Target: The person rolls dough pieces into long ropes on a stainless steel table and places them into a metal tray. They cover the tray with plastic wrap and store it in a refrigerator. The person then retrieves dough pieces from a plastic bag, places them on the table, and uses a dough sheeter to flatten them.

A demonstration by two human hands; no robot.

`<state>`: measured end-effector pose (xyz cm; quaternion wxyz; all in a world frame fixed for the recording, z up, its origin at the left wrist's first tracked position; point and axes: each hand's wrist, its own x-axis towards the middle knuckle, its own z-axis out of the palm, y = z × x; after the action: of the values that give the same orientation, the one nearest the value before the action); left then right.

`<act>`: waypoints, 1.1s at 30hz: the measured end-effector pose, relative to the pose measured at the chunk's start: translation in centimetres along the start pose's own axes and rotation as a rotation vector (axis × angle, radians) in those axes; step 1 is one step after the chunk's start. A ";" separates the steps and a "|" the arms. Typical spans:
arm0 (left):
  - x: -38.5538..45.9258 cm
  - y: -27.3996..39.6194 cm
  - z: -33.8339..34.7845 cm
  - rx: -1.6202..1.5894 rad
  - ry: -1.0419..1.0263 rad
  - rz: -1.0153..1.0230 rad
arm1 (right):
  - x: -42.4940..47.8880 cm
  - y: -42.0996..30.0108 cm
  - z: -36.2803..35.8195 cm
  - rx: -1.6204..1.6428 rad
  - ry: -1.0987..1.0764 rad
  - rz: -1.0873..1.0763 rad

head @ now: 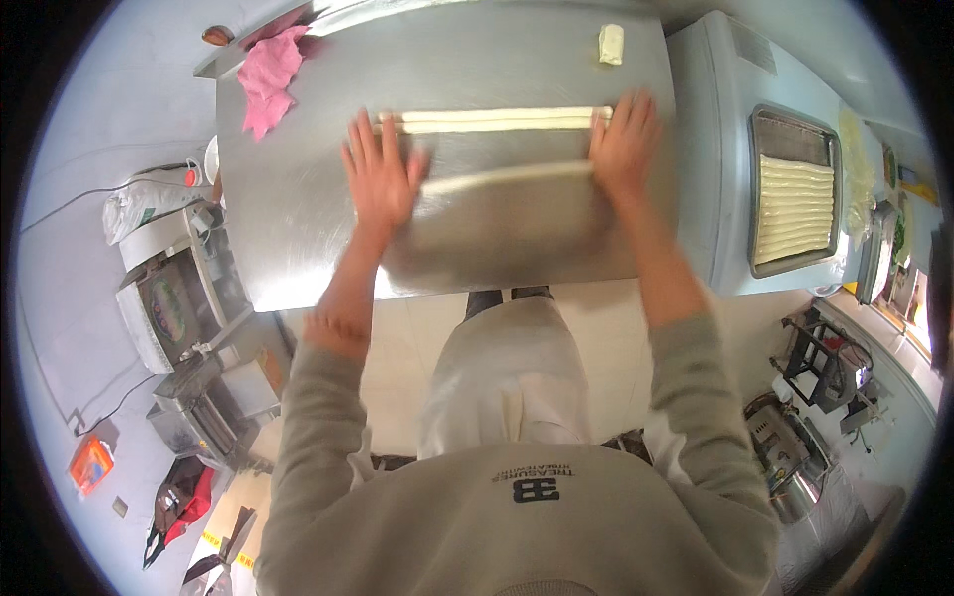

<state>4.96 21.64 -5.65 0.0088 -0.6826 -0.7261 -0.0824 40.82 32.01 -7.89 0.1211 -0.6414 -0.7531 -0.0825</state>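
Two long, thin dough strips (496, 119) lie side by side across a stainless steel table (477, 67). My left hand (384, 167) is spread palm down at their left end, fingers apart. At the right end my right hand (624, 141) lies flat, its fingers over or close beside the strip ends. Between my wrists runs a blurred pale band (507, 175); whether it is another strip or a reflection, I cannot tell. A short dough piece (611, 45) rests near the table's far right corner.
A pink cloth (270, 74) lies at the table's far left corner. On a pale blue-white chest or cabinet (715, 149) to the right, a metal tray (794, 134) holds several dough strips (795, 208) side by side. Shelving with equipment (171, 298) stands at the left.
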 end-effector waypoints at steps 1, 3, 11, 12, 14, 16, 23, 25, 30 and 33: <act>4.5 -0.2 -0.6 -0.068 0.164 -0.001 | 5.6 -0.1 0.0 0.078 0.077 0.038; 8.6 1.1 -3.6 -0.338 0.327 -0.031 | 13.0 -0.8 0.3 0.273 -0.093 0.261; -1.6 8.6 -7.0 -1.379 -0.197 -0.514 | 10.3 -0.9 1.8 0.653 0.011 0.079; -2.8 9.0 -7.0 -1.478 -0.250 -0.591 | 7.5 -3.1 -1.1 0.837 -0.065 0.074; -4.4 9.5 -5.5 -1.749 -0.147 -0.708 | -0.1 -8.6 -8.7 1.674 -0.464 0.497; -5.8 11.2 -3.4 -1.943 -0.002 -0.676 | -7.4 -11.9 -12.4 1.838 -0.629 0.201; -10.8 13.0 -6.6 -1.635 -0.208 -0.679 | -13.9 -17.0 -14.8 2.064 -0.737 0.630; -8.8 11.4 -7.4 -1.764 -0.086 -0.654 | -15.5 -18.7 -16.5 2.019 -0.548 0.563; -15.2 14.6 -9.7 -1.705 -0.237 -0.500 | -13.8 -16.2 -16.0 1.938 -0.730 0.577; -11.3 10.6 -10.5 -1.698 -0.331 -0.595 | -15.4 -19.6 -18.2 1.890 -0.524 0.553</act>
<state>15.16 9.66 4.45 -0.6220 -0.2475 -0.5595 -0.4886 25.21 9.14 5.73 0.4241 -0.4327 -0.3384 0.7200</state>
